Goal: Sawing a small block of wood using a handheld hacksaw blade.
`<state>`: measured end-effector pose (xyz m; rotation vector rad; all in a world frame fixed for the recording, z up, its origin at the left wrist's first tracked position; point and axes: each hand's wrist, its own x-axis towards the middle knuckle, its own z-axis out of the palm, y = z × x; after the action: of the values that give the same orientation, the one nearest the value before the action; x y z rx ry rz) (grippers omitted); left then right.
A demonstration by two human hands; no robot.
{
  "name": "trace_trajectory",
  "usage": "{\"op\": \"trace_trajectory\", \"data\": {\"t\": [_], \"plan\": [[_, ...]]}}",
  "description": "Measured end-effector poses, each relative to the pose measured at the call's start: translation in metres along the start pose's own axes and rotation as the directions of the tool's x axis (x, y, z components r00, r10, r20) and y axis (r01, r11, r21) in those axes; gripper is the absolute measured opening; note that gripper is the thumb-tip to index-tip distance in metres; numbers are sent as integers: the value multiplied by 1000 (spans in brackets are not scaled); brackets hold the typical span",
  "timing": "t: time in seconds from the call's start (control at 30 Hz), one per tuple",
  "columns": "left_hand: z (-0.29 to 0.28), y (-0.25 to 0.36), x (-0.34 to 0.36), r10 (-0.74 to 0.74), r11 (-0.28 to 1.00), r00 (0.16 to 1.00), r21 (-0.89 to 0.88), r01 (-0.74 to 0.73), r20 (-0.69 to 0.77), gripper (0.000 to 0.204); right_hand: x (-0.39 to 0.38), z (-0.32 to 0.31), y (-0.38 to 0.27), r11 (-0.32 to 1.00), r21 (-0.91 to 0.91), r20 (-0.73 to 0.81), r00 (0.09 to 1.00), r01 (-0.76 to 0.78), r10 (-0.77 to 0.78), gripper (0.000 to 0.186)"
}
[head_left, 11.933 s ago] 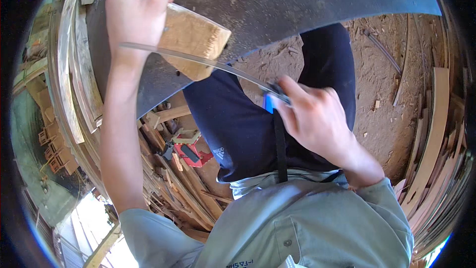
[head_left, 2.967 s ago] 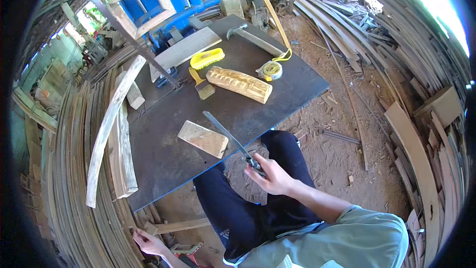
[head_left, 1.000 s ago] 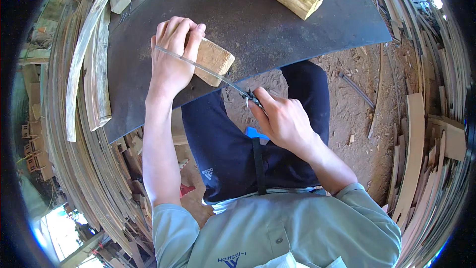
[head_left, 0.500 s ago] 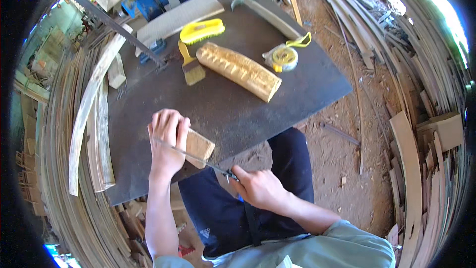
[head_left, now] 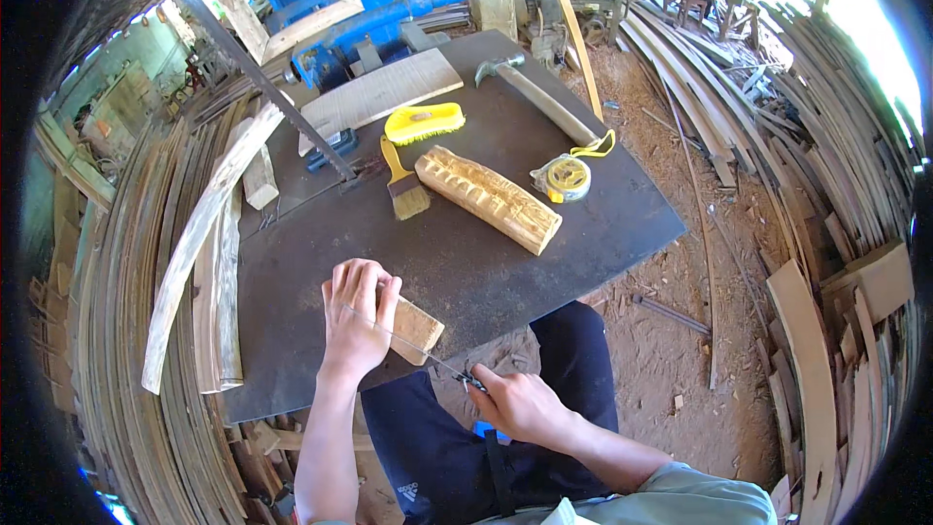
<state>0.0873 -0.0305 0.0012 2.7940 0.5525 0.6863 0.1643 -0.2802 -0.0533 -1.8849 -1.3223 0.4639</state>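
My left hand [head_left: 356,323] is closed around a short wooden block [head_left: 420,323], pressing it near the front edge of the dark tabletop. In my right hand [head_left: 527,404] is the dark handle of a thin-bladed saw [head_left: 449,367]. Its narrow blade lies slantwise over the block's near end and reaches across the back of my left hand. Whether the blade's edge bites into the wood cannot be made out. Beyond my hands a longer carved piece of wood [head_left: 491,198], with a row of notches, rests on the table.
On the dark table [head_left: 593,253] lie a paintbrush [head_left: 403,183], a yellow scrub brush [head_left: 425,122], a tape measure [head_left: 564,178], a hammer [head_left: 544,99] and a flat board [head_left: 389,92]. A dark metal bar [head_left: 248,63] rises at the left. Stacked planks [head_left: 126,282] flank both sides.
The view has tilted, so the table and its things sit lower and farther right. My right hand and the saw have moved slightly closer to my left hand, which keeps its hold on the block.
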Motion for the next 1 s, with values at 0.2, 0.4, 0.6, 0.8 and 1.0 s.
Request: {"op": "trace_trajectory", "data": {"t": [0.2,0.4,0.6,0.8,1.0], "plan": [[7,0,0,27,1000,1000,0,-27,-9,11,-1,-3,2,1000,12,10,1000,-19,19,32],[7,-1,-2,22,999,1000,25,-21,-10,11,-4,-2,4,999,29,0,1000,13,-13,32],[10,-1,-3,3,999,1000,37,-3,-8,15,-24,-2,16,998,-20,27,998,-55,55,30],[4,-2,3,0,999,1000,42,-1,27,19,-14,3,16,998,-4,10,998,-58,58,27],[10,-12,1,-6,998,999,69,3,41,22,-7,6,16,992,-58,50,992,-109,112,26]]}}
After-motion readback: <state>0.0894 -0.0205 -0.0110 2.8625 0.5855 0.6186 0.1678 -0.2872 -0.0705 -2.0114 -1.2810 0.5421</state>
